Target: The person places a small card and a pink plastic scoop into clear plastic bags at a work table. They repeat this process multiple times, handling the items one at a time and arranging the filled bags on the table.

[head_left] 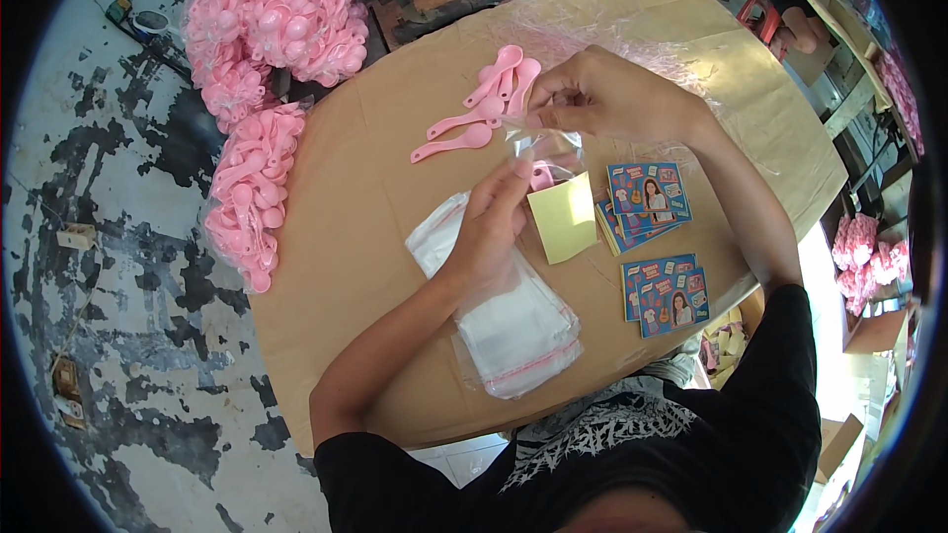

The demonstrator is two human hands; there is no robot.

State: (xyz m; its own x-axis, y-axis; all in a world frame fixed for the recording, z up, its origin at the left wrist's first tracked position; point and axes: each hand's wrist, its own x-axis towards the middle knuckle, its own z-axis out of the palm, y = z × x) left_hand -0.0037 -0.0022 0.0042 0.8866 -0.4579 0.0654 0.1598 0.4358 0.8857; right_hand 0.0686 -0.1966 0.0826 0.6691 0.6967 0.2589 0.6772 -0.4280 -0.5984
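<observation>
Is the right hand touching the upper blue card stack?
Apart: the head view shows brown tabletop between right hand and upper blue card stack.

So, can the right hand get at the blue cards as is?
Probably yes: the blue cards lie uncovered on the table, though the right hand looks busy at the clear bag.

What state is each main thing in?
Left hand: closed, pinching the clear bag
Right hand: closed, pinching the bag's upper part
Clear bag: held between both hands, pink showing through
Yellow card: tilted; inside the bag or not, unclear
Loose pink spoons: lying clustered
Blue cards: picture side up, two overlapping groups
Flat clear bags: piled, overlapping
Large spoon bags: stuffed full
</observation>
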